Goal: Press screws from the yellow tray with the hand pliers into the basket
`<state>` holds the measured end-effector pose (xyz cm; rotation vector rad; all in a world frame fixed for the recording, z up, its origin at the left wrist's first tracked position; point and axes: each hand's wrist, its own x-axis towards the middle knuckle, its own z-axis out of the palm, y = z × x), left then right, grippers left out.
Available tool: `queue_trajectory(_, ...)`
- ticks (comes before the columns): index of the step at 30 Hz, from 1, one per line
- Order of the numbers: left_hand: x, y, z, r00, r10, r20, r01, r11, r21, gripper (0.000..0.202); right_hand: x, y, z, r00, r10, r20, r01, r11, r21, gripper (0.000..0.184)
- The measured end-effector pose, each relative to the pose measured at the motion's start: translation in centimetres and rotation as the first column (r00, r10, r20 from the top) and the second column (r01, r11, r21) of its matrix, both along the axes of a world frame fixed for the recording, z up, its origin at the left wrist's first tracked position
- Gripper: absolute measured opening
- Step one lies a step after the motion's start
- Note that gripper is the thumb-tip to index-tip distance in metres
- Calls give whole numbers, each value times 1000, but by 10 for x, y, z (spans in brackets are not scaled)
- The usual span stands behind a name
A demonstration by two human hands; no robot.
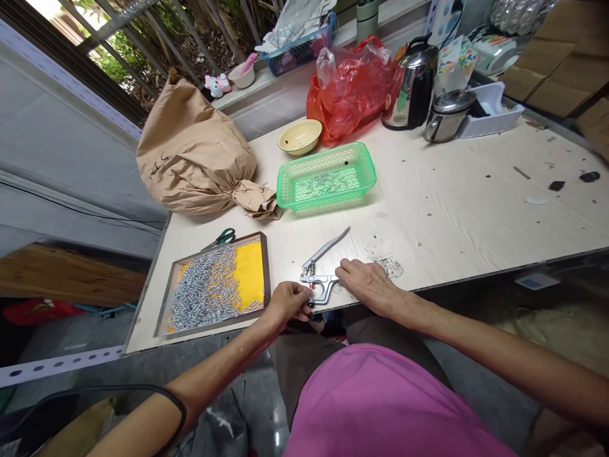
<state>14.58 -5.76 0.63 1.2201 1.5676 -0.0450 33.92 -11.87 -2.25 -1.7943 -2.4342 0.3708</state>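
Note:
Near the table's front edge lie metal snap-fastener pliers, their upper handle raised and a spring showing by the pivot. My right hand is closed around the end of the lower handle. At the jaw end, my left hand pinches with thumb and fingertips; whatever is between them is too small or hidden to name. Left of that hand sits a shallow tray with a yellow bottom, holding many small silvery metal pieces. Beyond the pliers stands a green plastic basket with a few similar pieces inside.
Green-handled scissors lie behind the tray. A tied brown cloth sack, a yellow bowl, a red plastic bag, a kettle and a metal pot stand farther back. Dark scraps lie on the right of the table.

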Motion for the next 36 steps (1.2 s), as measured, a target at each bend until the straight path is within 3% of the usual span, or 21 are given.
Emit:
queue_trajectory(2, 0, -1, 1, 1000, 2, 16, -2, 1000, -15, 16, 8, 6, 4, 999, -7, -34, 9, 999, 43, 28)
queue_trajectory(4, -1, -3, 1, 1000, -3, 23, 3, 1000, -16, 16, 17, 18, 6, 999, 6, -36, -3, 996, 85, 64)
queue_trajectory(6, -2, -4, 1, 1000, -10, 12, 10, 1000, -9, 16, 25, 32, 6, 998, 64, -22, -63, 997, 55, 93)
queue_trajectory(8, -3, -5, 1, 1000, -8, 3, 8, 1000, -1, 17, 29, 45, 6, 991, 135, -19, -135, 991, -11, 103)
queue_trajectory(13, -4, -7, -1, 999, 36, 39, -36, 999, 5, 16, 26, 53, 7, 987, 156, -31, -157, 987, -19, 98)
queue_trajectory(19, -6, -9, -2, 997, 65, 32, -65, 998, 6, 24, 23, 38, 15, 989, 140, -57, -139, 990, 15, 70)
queue_trajectory(23, -13, -11, -3, 1000, -15, -7, 15, 999, 38, 24, 23, 31, 14, 986, 136, -94, -134, 990, 30, 59)
queue_trajectory(25, -18, -12, -4, 990, -105, -93, 121, 974, 192, 26, 21, 30, 11, 985, 134, -109, -131, 991, 30, 56)
queue_trajectory(26, -19, -12, -3, 976, -158, -149, 199, 927, 319, 26, 21, 29, 9, 985, 131, -111, -128, 991, 30, 54)
queue_trajectory(27, -20, -12, -3, 954, -216, -206, 289, 844, 452, 25, 20, 28, 7, 985, 128, -113, -125, 992, 32, 54)
queue_trajectory(29, -16, -10, -3, 888, -341, -308, 459, 614, 642, 23, 17, 27, 5, 985, 128, -117, -124, 992, 36, 55)
queue_trajectory(31, -7, -6, -5, 793, -474, -383, 586, 425, 690, 40, 14, 25, 4, 986, 124, -115, -120, 992, 37, 57)
queue_trajectory(33, 5, 1, -6, 686, -588, -428, 681, 315, 661, 59, 12, 23, 5, 988, 114, -103, -111, 993, 34, 60)
queue_trajectory(36, 20, 11, -7, 569, -677, -466, 780, 265, 567, 65, 11, 22, 12, 997, 57, -53, -58, 998, -11, 70)
